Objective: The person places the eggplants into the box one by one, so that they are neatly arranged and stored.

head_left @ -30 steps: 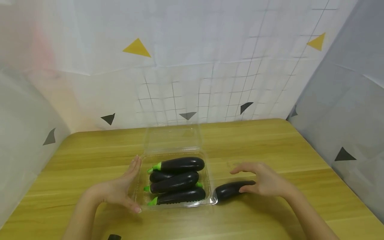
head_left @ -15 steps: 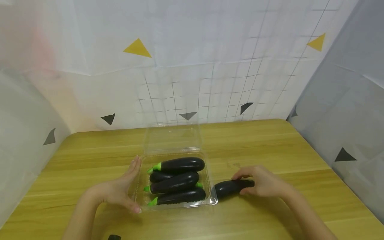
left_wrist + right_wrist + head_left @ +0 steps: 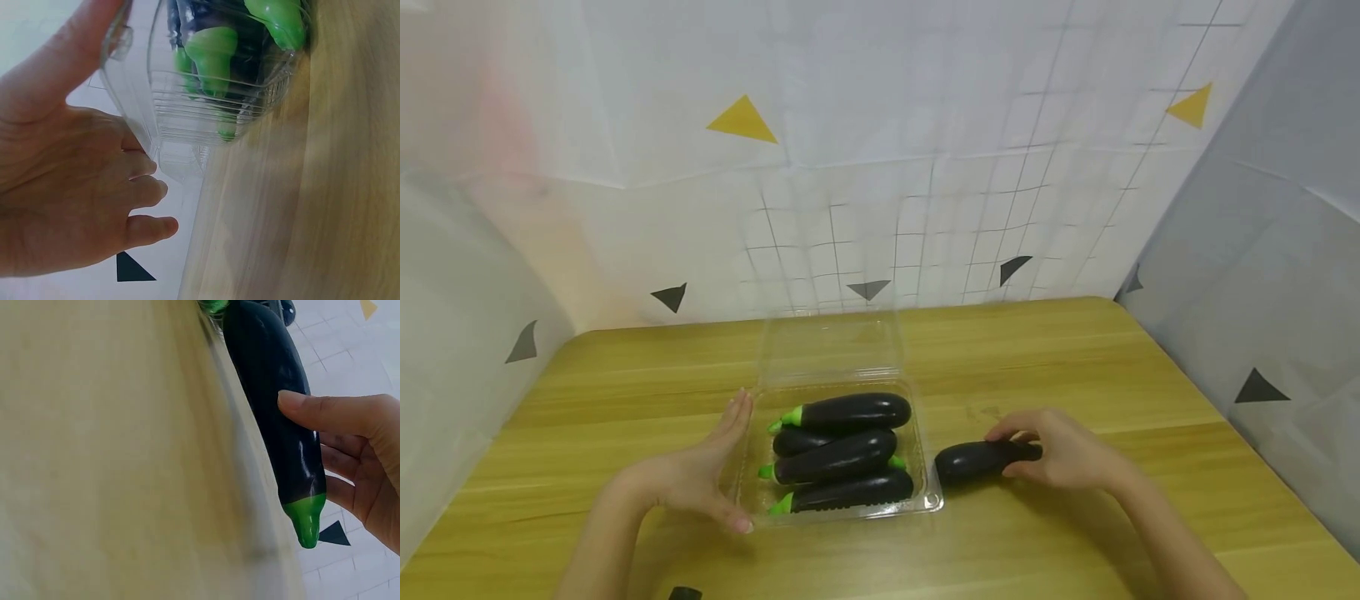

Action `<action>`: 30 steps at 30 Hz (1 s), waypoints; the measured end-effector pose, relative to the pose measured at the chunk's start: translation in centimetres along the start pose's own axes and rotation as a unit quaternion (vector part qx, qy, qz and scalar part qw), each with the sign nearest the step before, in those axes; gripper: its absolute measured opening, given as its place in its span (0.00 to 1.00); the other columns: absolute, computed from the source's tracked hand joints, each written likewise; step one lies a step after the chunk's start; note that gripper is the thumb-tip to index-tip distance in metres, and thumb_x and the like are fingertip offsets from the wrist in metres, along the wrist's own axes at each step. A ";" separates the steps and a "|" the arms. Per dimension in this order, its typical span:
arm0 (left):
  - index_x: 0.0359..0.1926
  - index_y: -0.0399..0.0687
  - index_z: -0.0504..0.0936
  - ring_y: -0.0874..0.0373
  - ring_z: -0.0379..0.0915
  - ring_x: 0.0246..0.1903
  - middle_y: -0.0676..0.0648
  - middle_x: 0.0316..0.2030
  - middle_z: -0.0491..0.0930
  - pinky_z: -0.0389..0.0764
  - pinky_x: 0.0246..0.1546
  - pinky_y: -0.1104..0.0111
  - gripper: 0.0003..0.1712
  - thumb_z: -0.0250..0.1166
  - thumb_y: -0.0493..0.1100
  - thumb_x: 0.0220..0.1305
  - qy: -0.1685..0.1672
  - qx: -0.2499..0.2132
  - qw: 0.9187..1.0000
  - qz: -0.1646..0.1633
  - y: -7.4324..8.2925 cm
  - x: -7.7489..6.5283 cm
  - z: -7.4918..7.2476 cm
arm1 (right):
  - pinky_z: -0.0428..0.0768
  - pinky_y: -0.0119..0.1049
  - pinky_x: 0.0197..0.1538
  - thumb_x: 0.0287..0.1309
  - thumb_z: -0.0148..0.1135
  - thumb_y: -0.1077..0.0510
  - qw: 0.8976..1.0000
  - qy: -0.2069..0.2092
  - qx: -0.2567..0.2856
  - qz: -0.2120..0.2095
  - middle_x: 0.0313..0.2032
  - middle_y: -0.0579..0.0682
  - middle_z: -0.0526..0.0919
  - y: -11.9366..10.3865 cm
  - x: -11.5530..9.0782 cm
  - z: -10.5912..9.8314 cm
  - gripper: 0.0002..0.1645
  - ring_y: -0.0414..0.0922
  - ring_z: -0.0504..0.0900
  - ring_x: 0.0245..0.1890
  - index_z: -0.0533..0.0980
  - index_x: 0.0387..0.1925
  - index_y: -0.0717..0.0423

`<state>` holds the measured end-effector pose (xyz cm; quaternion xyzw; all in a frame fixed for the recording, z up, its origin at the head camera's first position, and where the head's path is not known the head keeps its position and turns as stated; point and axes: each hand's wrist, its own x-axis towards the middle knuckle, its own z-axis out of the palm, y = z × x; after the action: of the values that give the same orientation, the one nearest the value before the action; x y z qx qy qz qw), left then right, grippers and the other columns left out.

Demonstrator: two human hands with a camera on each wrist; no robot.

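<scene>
My right hand (image 3: 1060,454) pinches a dark purple eggplant (image 3: 966,462) between thumb and fingers, just right of a clear plastic clamshell box (image 3: 931,467). In the right wrist view, the thumb lies across this eggplant (image 3: 265,381), and its green stem end appears raised off the tabletop. Several other eggplants (image 3: 842,454) lie stacked in the box, most green stems pointing left. My left hand (image 3: 696,479) rests at the box's left side, fingers and thumb extended and spread. The left wrist view shows green stems (image 3: 212,56) through the clear box wall (image 3: 187,115).
The box's clear lid (image 3: 831,346) lies folded back toward the rear wall. A small black object (image 3: 686,593) shows at the front edge of the view. White sheets (image 3: 880,208) with triangle marks enclose the wooden table (image 3: 1037,350) at the back and sides.
My right fingers have closed from a spread pose onto the eggplant. The eggplant has shifted slightly up in the view. My left hand and the box stay in place.
</scene>
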<state>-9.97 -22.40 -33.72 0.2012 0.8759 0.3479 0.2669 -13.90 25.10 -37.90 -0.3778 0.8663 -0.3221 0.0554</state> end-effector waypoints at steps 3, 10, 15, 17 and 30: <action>0.70 0.43 0.16 0.32 0.13 0.68 0.39 0.68 0.08 0.35 0.62 0.35 0.84 0.79 0.53 0.41 0.000 0.000 1.000 -0.002 0.1 0.0 0.0 | 0.83 0.43 0.45 0.47 0.75 0.58 1.000 0.006 0.013 0.003 0.45 0.45 0.84 0.0 -0.2 -0.3 0.20 0.42 0.82 0.44 0.80 0.45 0.51; 0.70 0.43 0.16 0.32 0.13 0.68 0.38 0.68 0.08 0.35 0.62 0.35 0.84 0.79 0.53 0.41 0.000 0.001 1.000 -0.002 0.1 0.0 -0.1 | 0.83 0.42 0.46 0.48 0.75 0.56 1.000 0.022 0.000 0.006 0.44 0.41 0.83 0.1 -0.5 -1.0 0.20 0.40 0.81 0.44 0.80 0.45 0.48; 0.70 0.42 0.15 0.32 0.13 0.68 0.38 0.68 0.08 0.36 0.62 0.35 0.83 0.79 0.53 0.41 -0.002 0.001 1.000 -0.002 0.2 -0.1 0.0 | 0.83 0.43 0.44 0.49 0.74 0.54 0.999 0.042 0.002 0.003 0.45 0.43 0.84 -0.5 -0.7 -1.6 0.20 0.41 0.82 0.43 0.80 0.46 0.47; 0.70 0.42 0.15 0.31 0.14 0.68 0.38 0.68 0.08 0.36 0.62 0.35 0.83 0.79 0.52 0.41 -0.002 0.002 1.000 0.000 0.2 -0.1 0.0 | 0.83 0.42 0.43 0.49 0.74 0.53 0.999 0.049 0.003 0.000 0.45 0.43 0.84 -0.8 -0.7 -1.8 0.20 0.41 0.82 0.42 0.80 0.46 0.47; 0.70 0.42 0.16 0.32 0.13 0.68 0.38 0.68 0.07 0.36 0.62 0.34 0.83 0.79 0.52 0.41 -0.002 0.007 1.000 0.007 0.1 0.0 0.1 | 0.84 0.37 0.40 0.45 0.77 0.61 0.997 0.076 -0.009 -0.027 0.43 0.44 0.84 -2.0 -0.6 -2.0 0.23 0.40 0.82 0.41 0.80 0.46 0.49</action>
<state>-9.92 -22.32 -33.71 0.2097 0.8763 0.3437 0.2645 -12.93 25.50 -35.16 -0.3761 0.8602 -0.3435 -0.0231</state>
